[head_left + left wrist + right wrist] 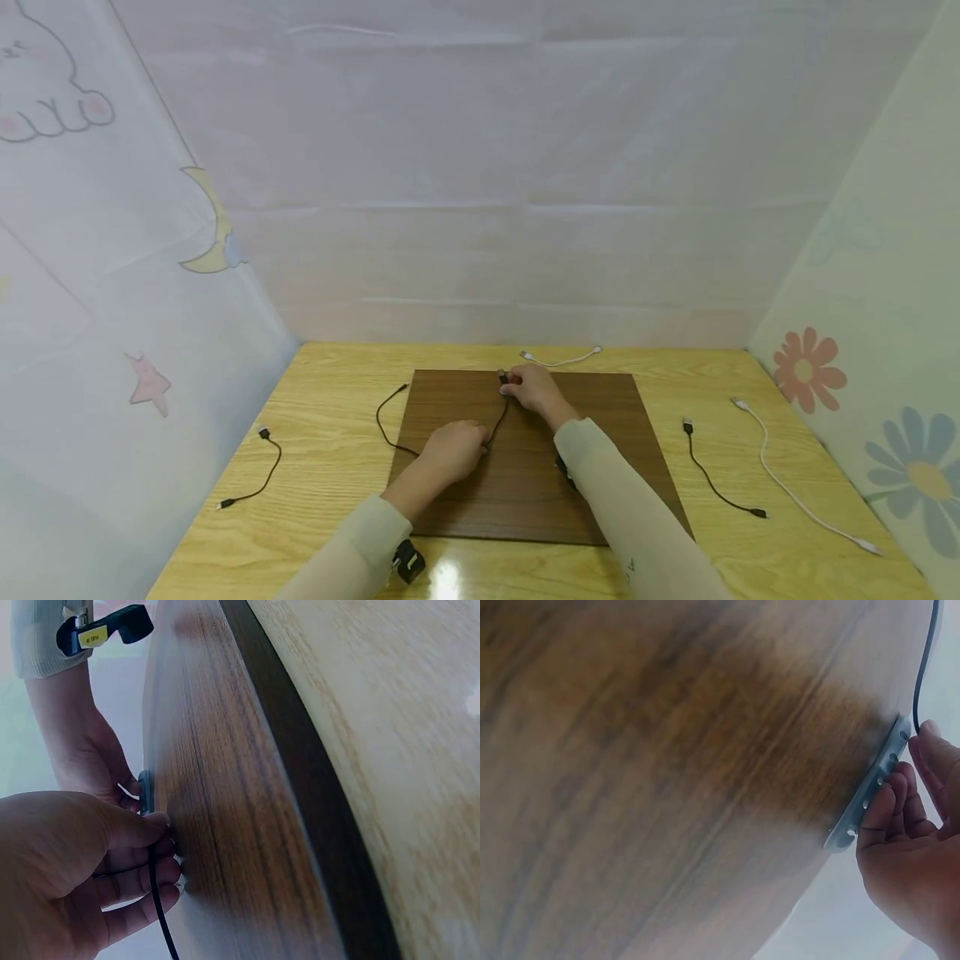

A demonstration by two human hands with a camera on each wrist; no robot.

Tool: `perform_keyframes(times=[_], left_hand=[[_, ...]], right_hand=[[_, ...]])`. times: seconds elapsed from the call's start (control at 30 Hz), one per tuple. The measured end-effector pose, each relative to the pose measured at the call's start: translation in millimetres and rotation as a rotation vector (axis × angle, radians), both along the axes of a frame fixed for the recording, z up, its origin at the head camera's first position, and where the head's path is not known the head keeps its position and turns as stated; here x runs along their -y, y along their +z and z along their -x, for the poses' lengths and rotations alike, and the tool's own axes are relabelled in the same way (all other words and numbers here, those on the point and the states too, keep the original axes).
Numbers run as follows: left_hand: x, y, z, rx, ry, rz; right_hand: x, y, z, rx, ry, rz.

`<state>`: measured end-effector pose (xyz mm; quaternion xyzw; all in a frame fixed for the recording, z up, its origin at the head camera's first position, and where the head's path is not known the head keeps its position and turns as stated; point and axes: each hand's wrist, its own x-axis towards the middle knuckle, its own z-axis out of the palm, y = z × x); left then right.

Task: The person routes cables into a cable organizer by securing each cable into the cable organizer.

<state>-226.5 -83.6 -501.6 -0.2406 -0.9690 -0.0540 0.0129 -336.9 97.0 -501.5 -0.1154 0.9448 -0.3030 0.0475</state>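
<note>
A black USB cable [497, 423] runs between my two hands over the dark brown board [525, 500]. My left hand [454, 448] pinches its cord between thumb and fingers, seen closer in the left wrist view [156, 885]. Beyond this hand the cord loops out past the board's left edge to a small plug. My right hand [534, 387] pinches the cable just below its USB plug [503, 377] near the board's far edge. A grey strip with several holes [870, 787] lies on the board, with the right fingertips against it.
On the wooden table [330, 467] a short black cable [276, 468] lies left. Another black cable [703, 475] and a long white cable [772, 467] lie right. A short white cable [562, 362] is behind the board. Printed sheets [525, 208] enclose the back and sides.
</note>
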Motion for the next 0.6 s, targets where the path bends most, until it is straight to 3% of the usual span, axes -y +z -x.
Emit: perform_keyframes(times=[0.6], left_hand=[[-0.8, -1.9, 7.6, 0.07, -0.017, -0.018]], right_hand=[[2.4, -3.0, 3.8, 0.031, -0.043, 0.009]])
